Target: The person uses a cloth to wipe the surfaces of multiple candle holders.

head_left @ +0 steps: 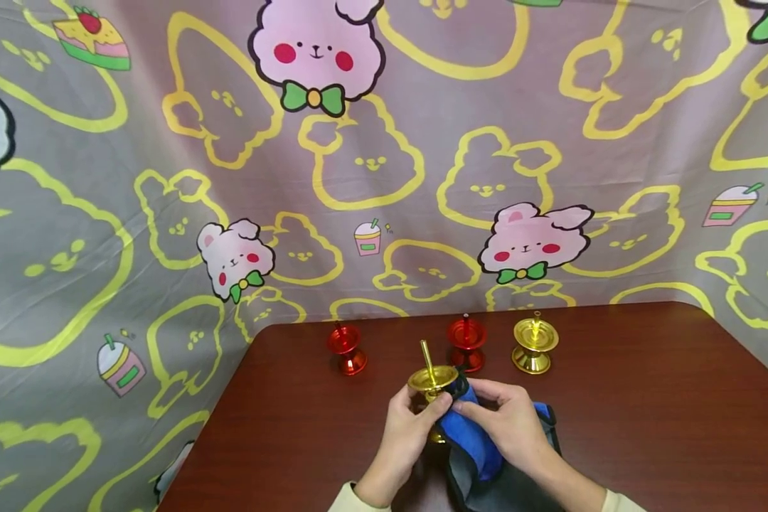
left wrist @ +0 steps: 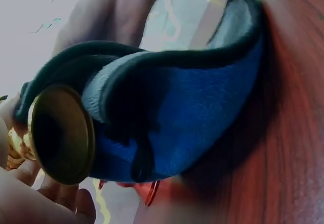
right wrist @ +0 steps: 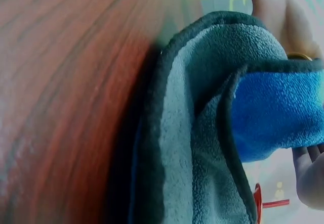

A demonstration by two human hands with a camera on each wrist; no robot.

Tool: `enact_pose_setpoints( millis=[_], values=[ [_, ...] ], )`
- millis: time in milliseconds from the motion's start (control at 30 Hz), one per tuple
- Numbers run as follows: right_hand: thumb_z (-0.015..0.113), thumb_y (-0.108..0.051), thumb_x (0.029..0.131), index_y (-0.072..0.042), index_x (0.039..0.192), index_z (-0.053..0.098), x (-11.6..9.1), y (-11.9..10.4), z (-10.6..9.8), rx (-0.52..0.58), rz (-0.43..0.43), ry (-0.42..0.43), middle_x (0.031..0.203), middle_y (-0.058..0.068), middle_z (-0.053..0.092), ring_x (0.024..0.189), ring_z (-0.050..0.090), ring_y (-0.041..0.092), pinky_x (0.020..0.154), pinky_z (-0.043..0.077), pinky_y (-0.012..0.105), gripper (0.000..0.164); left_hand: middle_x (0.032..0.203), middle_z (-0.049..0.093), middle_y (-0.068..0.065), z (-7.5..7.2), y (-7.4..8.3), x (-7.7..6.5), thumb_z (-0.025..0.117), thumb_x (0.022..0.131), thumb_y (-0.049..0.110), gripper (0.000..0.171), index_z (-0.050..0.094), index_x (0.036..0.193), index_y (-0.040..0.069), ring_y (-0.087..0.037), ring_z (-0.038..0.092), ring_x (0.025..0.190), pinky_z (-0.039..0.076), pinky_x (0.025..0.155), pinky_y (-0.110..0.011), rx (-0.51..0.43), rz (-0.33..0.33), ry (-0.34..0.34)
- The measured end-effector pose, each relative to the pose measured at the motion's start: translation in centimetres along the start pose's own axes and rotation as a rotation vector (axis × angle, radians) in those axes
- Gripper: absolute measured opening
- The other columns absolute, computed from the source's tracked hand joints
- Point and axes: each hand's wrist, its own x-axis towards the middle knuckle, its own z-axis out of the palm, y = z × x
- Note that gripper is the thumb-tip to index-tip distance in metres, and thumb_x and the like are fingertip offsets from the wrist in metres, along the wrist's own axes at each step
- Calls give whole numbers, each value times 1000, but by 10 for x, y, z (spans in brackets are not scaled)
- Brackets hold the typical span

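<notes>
My left hand (head_left: 406, 430) grips a gold candle holder (head_left: 432, 379) round its stem, with the dish upward and its thin rod leaning slightly left. In the left wrist view the flared round base of this candle holder (left wrist: 62, 133) faces the camera. My right hand (head_left: 512, 423) pinches a cleaning cloth (head_left: 476, 437), blue on one side and grey on the other with dark edging, against the candle holder's right side. The cloth hangs in folds below the hands, and in the right wrist view its grey side (right wrist: 223, 47) curls over the blue. Fingers behind the cloth are partly hidden.
Toward the back of the brown wooden table (head_left: 653, 398) stand a red candle holder (head_left: 345, 348) on the left, another red candle holder (head_left: 466, 343) near the middle and a gold candle holder (head_left: 535, 343) to its right. A patterned curtain (head_left: 371, 163) hangs behind the table.
</notes>
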Motion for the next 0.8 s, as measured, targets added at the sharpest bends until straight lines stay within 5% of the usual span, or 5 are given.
enact_pose_setpoints(
  millis=[233,433,800],
  values=[
    [81,-7,84,0,114,73,1,-1,-12,-26,-76,-1,97,8,76,83,71,14,68,58,29,31,97,71,-8,-12,-7,13,81,84,9,38,67,117,-4,-15,65,85,53,75,-25,6,34,91],
    [81,-9,85,-4,112,74,-6,-4,-22,-89,-67,-3,97,4,76,83,70,13,68,57,29,29,102,71,-9,-24,-15,37,84,79,2,39,70,115,-1,-17,65,93,51,82,-27,77,93,183],
    [80,-5,84,-1,111,73,-21,-4,-38,-91,-88,-18,94,5,76,79,71,15,65,57,30,28,98,74,-11,-37,-37,92,89,70,3,40,73,105,-2,-25,66,98,50,91,-40,363,178,313]
  ],
)
